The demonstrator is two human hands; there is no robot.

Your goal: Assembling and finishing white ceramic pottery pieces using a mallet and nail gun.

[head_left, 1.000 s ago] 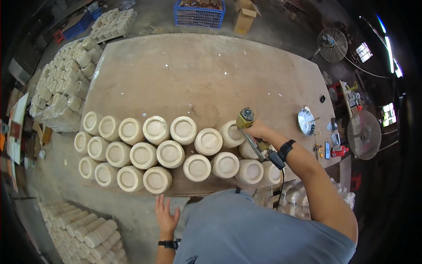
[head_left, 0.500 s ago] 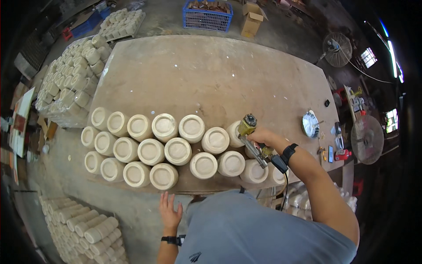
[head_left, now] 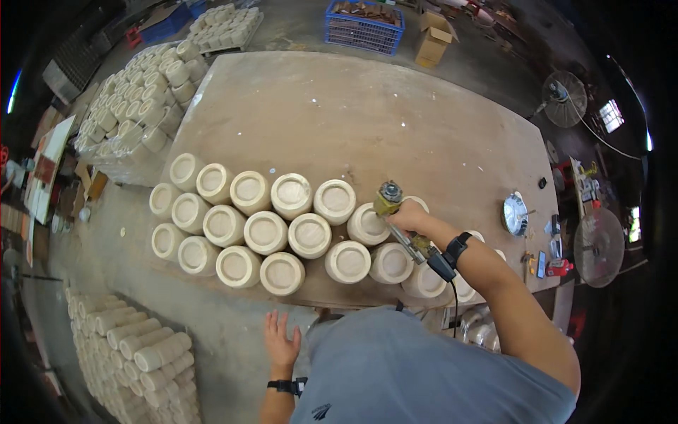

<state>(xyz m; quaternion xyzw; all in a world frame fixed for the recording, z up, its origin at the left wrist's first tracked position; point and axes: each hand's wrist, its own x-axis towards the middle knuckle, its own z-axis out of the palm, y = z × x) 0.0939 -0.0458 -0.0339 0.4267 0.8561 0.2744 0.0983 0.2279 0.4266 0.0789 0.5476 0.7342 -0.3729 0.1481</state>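
My right hand is wrapped round a nail gun with a yellow-green head and a silver bar running back toward me. The nail gun's head is over or just beside a pale round wooden block; whether they touch I cannot tell. Several such blocks stand upright in staggered rows along the table's near side, each with a round recess on top, like this front one. My right forearm partly covers the blocks at the right. Off the table's near edge, my left hand hangs open with fingers spread, holding nothing.
The wide wooden table carries a foil-like silver bowl, a phone and a red bottle at its right. Stacked blocks stand beyond its left edge, more blocks at lower left. A fan stands at right.
The whole view has shifted, so the table sits farther right. My right hand has moved the nail gun left across the blocks, to a nearer one. My left hand stays open.
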